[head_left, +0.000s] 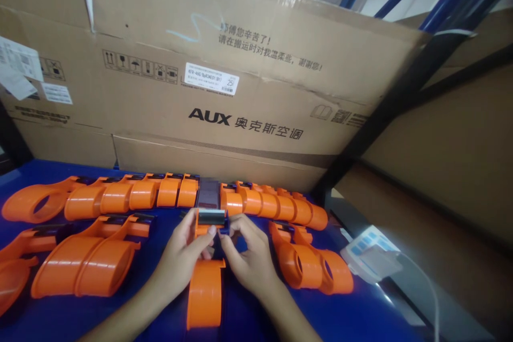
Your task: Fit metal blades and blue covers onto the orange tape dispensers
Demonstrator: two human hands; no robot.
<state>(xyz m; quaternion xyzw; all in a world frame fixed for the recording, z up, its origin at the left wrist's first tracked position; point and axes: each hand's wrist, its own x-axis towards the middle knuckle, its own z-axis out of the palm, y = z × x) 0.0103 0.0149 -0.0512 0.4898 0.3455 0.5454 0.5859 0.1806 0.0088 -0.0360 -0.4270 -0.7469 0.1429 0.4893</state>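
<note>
Between my hands, in the middle of the table, is an orange tape dispenser with its round body toward me. Its head carries a black roller and a toothed metal blade along the top. My left hand grips the head from the left, thumb across its front. At the right end of the head, the fingers of my right hand pinch a small dark blue piece; its exact shape is partly hidden by the fingers. Directly behind the head lies a dark flat rectangular object.
More orange tape dispensers stand in a row along the back of the blue table, with others at the left and right. A white power strip with a cable sits at right. Large cardboard forms a wall behind.
</note>
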